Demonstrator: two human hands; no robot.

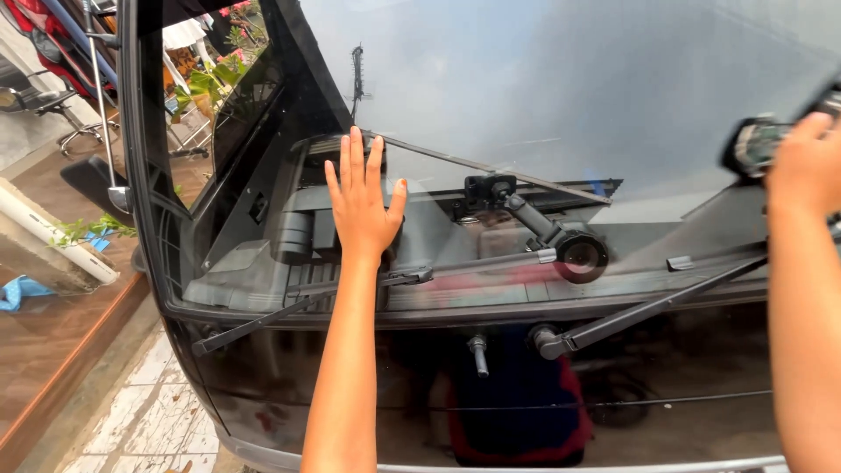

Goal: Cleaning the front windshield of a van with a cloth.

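The left hand point(361, 206) lies flat and open on the windshield point(543, 96), fingers spread, holding nothing, just above the left wiper blade point(307, 307). At the far right, the right hand point(806, 166) curls around a small dark device point(755, 144) held against the glass, above the right wiper arm point(648, 307).

The windshield point(561, 96) is smooth, glossy glass mirroring the sky, its wiper arms point(653, 307) look like matt black metal with rubber blades, the bodywork point(289, 412) below shines glossy black, and the floor tiles point(144, 412) appear worn and rough.
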